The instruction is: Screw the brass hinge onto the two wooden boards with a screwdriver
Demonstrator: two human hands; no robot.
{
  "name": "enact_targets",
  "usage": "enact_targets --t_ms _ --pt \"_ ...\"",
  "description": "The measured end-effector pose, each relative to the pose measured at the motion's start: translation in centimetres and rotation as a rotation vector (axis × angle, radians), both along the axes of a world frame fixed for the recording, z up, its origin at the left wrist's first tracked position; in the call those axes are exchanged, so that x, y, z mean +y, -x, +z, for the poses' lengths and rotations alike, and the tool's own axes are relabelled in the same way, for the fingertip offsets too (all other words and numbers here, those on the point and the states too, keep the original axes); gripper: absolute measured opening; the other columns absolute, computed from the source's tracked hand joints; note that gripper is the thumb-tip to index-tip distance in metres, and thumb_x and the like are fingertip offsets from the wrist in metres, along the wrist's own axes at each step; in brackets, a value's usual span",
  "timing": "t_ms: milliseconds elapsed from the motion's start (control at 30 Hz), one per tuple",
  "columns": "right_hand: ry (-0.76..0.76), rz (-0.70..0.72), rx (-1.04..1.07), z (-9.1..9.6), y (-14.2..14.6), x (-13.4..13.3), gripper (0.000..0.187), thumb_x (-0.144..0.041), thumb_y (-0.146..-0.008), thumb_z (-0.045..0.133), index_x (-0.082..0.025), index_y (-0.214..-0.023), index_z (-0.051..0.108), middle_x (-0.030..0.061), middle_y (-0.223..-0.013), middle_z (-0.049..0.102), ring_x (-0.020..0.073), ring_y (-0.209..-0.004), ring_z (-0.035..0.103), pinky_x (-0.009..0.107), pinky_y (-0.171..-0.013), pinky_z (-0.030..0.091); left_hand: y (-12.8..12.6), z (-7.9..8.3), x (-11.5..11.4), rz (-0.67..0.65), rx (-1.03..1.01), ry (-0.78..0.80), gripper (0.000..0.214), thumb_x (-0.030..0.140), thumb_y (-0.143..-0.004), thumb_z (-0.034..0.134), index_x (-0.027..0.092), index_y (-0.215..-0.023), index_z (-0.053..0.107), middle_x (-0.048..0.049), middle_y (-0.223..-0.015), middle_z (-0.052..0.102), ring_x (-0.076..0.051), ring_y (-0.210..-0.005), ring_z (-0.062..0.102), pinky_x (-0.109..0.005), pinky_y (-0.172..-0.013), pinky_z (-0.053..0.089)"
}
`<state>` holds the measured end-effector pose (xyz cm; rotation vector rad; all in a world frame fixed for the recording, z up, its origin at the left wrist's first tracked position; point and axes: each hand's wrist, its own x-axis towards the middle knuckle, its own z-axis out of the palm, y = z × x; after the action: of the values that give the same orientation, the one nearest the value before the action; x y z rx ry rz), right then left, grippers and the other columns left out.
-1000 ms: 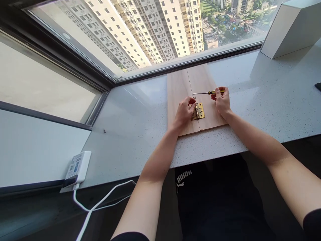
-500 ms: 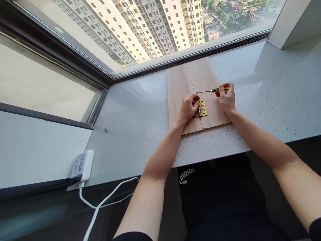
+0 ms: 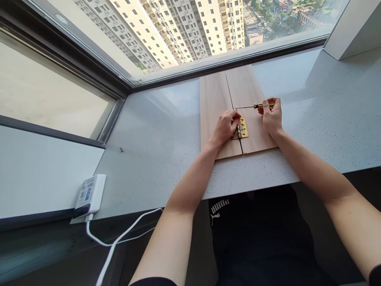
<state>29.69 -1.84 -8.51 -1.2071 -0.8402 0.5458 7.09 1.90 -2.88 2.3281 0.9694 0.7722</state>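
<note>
A screwdriver (image 3: pixel 256 106) with a yellow-and-black handle is held in the right hand (image 3: pixel 271 117), its handle pinched between thumb and curled fingers. The slim shaft is pointed leftward over the right wooden board (image 3: pixel 244 89), and the tip is brought near the seam between the boards, just beyond the far end of a brass butt hinge (image 3: pixel 243 129). By the tip a small speck is seen (too small to be made out).

The hinge is laid flat across the seam, toward the boards' near end; its right leaf, pierced with holes, is left exposed, while its left leaf is partly covered by the left hand (image 3: pixel 226 125). That hand is rested on the left wooden board (image 3: pixel 212 95), with thumb and fingertips drawn close together at the hinge's far edge; whether anything is pinched between them cannot be told. Between the boards a narrow dark gap is shown at the near end.

Both boards are supported side by side on a pale speckled countertop (image 3: pixel 154 159) below a window. A small screw-like piece (image 3: pixel 121 149) is seen well to the left, and a white power adapter (image 3: pixel 95 194) is set at the corner, with a white cable (image 3: pixel 111 248) attached.
</note>
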Motion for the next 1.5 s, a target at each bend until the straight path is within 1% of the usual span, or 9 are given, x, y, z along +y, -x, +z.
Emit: enact_targets --t_ms 200,400,600,733,900,1067,1200,1367,1500 --pt "-0.002 -0.016 -0.018 -0.3 1.3 0.6 0.069 -0.098 -0.102 0.062 -0.032 -0.120 0.054 0.0037 -0.108 0.073 0.0234 -0.097 0.084 0.044 -0.095 0.073 0.2 0.3 0.0 -0.007 -0.008 0.000 0.017 0.011 -0.107 0.071 0.026 -0.100 0.077 -0.0081 -0.112 0.083 -0.028 -0.113 0.078 -0.051 -0.110 0.064" --pt "-0.032 -0.083 -0.020 -0.5 2.5 0.6 0.071 -0.102 -0.102 0.054 -0.033 -0.120 0.050 0.0041 -0.106 0.071 0.0226 -0.094 0.082 0.043 -0.090 0.071 0.0 0.2 0.0 -0.005 -0.005 -0.011 0.013 0.020 -0.109 0.071 0.026 -0.102 0.080 -0.0085 -0.110 0.085 -0.030 -0.111 0.079 -0.052 -0.109 0.066" --pt "-0.032 -0.046 0.037 -1.5 1.1 2.5 0.067 -0.097 -0.105 0.057 -0.033 -0.124 0.051 0.0056 -0.111 0.074 0.0231 -0.096 0.083 0.045 -0.093 0.073 0.0 0.2 0.1 0.020 0.006 -0.004 0.012 0.019 -0.109 0.072 0.025 -0.104 0.081 -0.0080 -0.113 0.086 -0.028 -0.112 0.079 -0.050 -0.111 0.064" --pt "-0.051 -0.039 0.016 -1.9 0.6 3.5 0.069 -0.098 -0.104 0.057 -0.033 -0.126 0.051 0.0070 -0.114 0.073 0.0245 -0.100 0.082 0.047 -0.094 0.072 -0.2 -0.1 0.4 0.040 0.001 -0.008 0.012 0.018 -0.109 0.073 0.025 -0.104 0.081 -0.0082 -0.114 0.086 -0.028 -0.115 0.078 -0.047 -0.112 0.063" --pt "-0.068 -0.071 0.034 -1.3 1.1 2.8 0.076 -0.105 -0.098 0.058 -0.033 -0.120 0.051 0.0042 -0.110 0.071 0.0225 -0.096 0.081 0.046 -0.094 0.071 -0.2 -0.7 0.4 0.043 -0.054 -0.022 0.009 0.017 -0.108 0.074 0.024 -0.105 0.080 -0.0083 -0.112 0.086 -0.027 -0.110 0.079 -0.046 -0.110 0.064" --pt "-0.049 -0.037 0.074 -0.8 1.1 2.3 0.067 -0.096 -0.103 0.064 -0.032 -0.121 0.054 0.0031 -0.110 0.073 0.0213 -0.099 0.082 0.045 -0.099 0.071 0.0 -1.2 0.2 0.048 -0.085 -0.026 0.012 0.014 -0.106 0.073 0.024 -0.104 0.080 -0.0081 -0.111 0.086 -0.027 -0.111 0.080 -0.045 -0.106 0.064" --pt "-0.057 -0.041 0.075 -0.9 0.9 2.5 0.066 -0.094 -0.103 0.066 -0.031 -0.121 0.055 0.0038 -0.111 0.074 0.0216 -0.098 0.083 0.047 -0.101 0.071 -0.1 -0.6 0.7 0.030 -0.021 -0.040 0.015 0.013 -0.106 0.072 0.025 -0.102 0.080 -0.0087 -0.111 0.086 -0.028 -0.110 0.078 -0.045 -0.106 0.063" --pt "-0.057 -0.024 0.070 -1.2 0.7 2.7 0.069 -0.095 -0.101 0.069 -0.030 -0.120 0.056 0.0050 -0.111 0.076 0.0215 -0.095 0.083 0.047 -0.100 0.072 -0.2 0.5 1.8 -0.015 0.072 -0.049 0.015 0.012 -0.104 0.071 0.021 -0.102 0.082 -0.0097 -0.109 0.087 -0.029 -0.107 0.078 -0.047 -0.105 0.063" --pt "-0.051 -0.016 0.033 -1.5 0.5 2.8 0.070 -0.097 -0.103 0.062 -0.031 -0.124 0.055 0.0051 -0.113 0.075 0.0223 -0.098 0.083 0.045 -0.095 0.072 -0.3 0.6 1.8 -0.031 0.061 -0.071 0.019 0.014 -0.104 0.069 0.020 -0.107 0.086 -0.0095 -0.111 0.088 -0.028 -0.109 0.080 -0.047 -0.107 0.063"
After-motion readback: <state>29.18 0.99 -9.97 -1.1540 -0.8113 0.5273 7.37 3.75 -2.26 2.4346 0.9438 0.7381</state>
